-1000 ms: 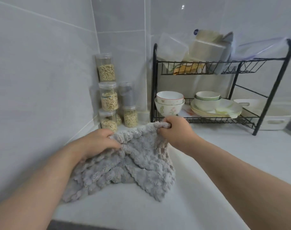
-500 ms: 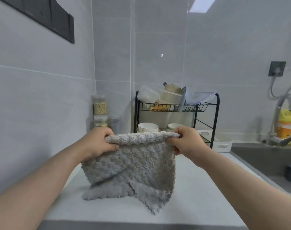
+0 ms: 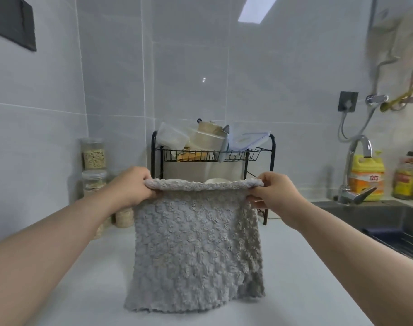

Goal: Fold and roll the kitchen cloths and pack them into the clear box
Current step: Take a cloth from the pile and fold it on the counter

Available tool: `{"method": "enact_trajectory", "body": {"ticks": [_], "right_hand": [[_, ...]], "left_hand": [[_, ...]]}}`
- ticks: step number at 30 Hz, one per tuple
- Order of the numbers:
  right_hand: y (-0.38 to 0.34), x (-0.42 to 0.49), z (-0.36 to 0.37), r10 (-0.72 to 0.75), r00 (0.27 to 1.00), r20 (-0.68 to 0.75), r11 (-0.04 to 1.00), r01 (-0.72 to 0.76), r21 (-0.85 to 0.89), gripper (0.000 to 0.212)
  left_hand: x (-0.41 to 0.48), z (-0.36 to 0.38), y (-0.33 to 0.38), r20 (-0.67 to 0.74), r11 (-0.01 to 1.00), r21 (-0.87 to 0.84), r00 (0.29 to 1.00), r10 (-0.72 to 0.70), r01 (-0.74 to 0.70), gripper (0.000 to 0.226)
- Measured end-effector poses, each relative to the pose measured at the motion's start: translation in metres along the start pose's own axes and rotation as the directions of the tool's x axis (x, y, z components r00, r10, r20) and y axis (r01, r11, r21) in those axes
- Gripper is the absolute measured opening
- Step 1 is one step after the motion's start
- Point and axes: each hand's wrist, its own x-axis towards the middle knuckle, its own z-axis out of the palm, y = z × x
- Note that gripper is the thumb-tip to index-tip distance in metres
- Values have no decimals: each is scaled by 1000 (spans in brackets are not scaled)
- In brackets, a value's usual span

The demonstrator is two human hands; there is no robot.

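Desk [image 3: 295, 290] nearest, both bare forearms reaching in over it. Grey cloth [image 3: 196, 243] hangs mid-desk, spread flat between the two hands, fluffy face toward the person. Bottom hem looks to sit on the desk, can't tell for sure. Lower-R corner is tucked behind the rest. L hand [image 3: 132, 187] pinches the top-L corner, fingers curled round the edge. R hand [image 3: 273, 191] pinches the top-R corner the same way. Top edge is taut, approx level.

Behind the L hand: stacked clear jars [image 3: 93, 152] w/ grain-like fill, by the L wall. Behind the cloth: black 2-tier wire rack [image 3: 272, 147], top shelf holds clear plastic tubs [image 3: 170, 137] + lids. Bowl rims just show over the cloth's top edge.

Far R: dark sink [image 3: 389, 220], chrome tap [image 3: 356, 161], yellow bottle [image 3: 367, 177] just behind the tap, at the back wall.
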Motion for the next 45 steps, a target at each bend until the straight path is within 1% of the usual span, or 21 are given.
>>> {"method": "enact_trajectory", "body": {"ticks": [4, 7, 10, 12, 15, 17, 19, 21, 22, 24, 26, 27, 28, 29, 30, 31, 32, 35, 37, 41, 45], "right_hand": [[6, 29, -6, -40, 997, -70, 998, 43, 43, 14], [9, 35, -16, -71, 994, -88, 992, 80, 99, 17], [21, 20, -25, -56, 996, -70, 993, 62, 98, 19], [38, 1, -29, -11, 999, -33, 999, 12, 36, 20], [73, -38, -28, 13, 999, 53, 981, -3, -196, 21], [95, -63, -23, 31, 994, 101, 932, 8, -361, 22], [112, -84, -19, 80, 982, 168, 856, 18, -516, 21], [124, -96, -20, 141, 961, 240, 778, 43, -627, 26], [128, -100, -22, 169, 949, 265, 759, 46, -649, 29], [127, -103, -25, 212, 939, 269, 795, -6, -607, 30], [123, -103, -26, 186, 960, 211, 839, -43, -542, 20], [121, -102, -24, 159, 972, 173, 834, -38, -550, 19], [120, -99, -20, 129, 980, 152, 814, -17, -581, 21], [120, -97, -13, 103, 983, 155, 783, 16, -621, 23], [119, -94, -6, 75, 980, 184, 743, 68, -666, 30], [118, -89, 2, 57, 971, 233, 693, 130, -709, 39], [117, -85, 10, 57, 955, 292, 639, 190, -746, 50], [119, -76, 21, 178, 893, 413, 476, 289, -831, 69], [129, -76, 18, 266, 867, 421, 423, 288, -859, 74], [144, -81, 14, 247, 877, 412, 441, 276, -854, 78], [144, -79, 15, 246, 877, 413, 452, 273, -849, 111]], "left_hand": [[31, 3, 5, -101, 996, -21, 992, 79, -82, 21], [28, -3, 6, -195, 987, -18, 969, 152, -159, 18], [-1, 4, -2, -199, 981, -83, 968, 155, -174, 24], [-28, 18, -15, -153, 979, -105, 976, 158, -175, 26], [-74, 51, -39, 9, 982, -36, 983, 184, -184, 22], [-104, 75, -52, 160, 983, 17, 971, 180, -185, 18], [-128, 93, -60, 308, 986, 45, 941, 142, -163, 13], [-143, 101, -65, 405, 991, 6, 906, 122, -136, 13], [-147, 100, -64, 414, 991, -32, 901, 130, -128, 13], [-148, 97, -63, 364, 983, -164, 921, 139, -83, 11], [-142, 96, -62, 255, 963, -267, 961, 105, -34, 20], [-139, 99, -62, 205, 959, -281, 975, 86, -26, 22], [-136, 102, -60, 174, 962, -270, 982, 75, -25, 16], [-133, 105, -59, 183, 970, -243, 980, 72, -26, 14], [-131, 108, -58, 239, 981, -194, 968, 79, -32, 36], [-129, 113, -59, 325, 988, -146, 941, 100, -55, 58], [-128, 117, -58, 396, 992, -87, 910, 123, -96, 76], [-124, 128, -66, 540, 957, 126, 827, 156, -262, 108], [-124, 128, -69, 581, 932, 185, 800, 151, -310, 117], [-125, 129, -68, 619, 910, 223, 772, 144, -349, 126], [-122, 129, -70, 633, 904, 243, 764, 127, -352, 134]]}}
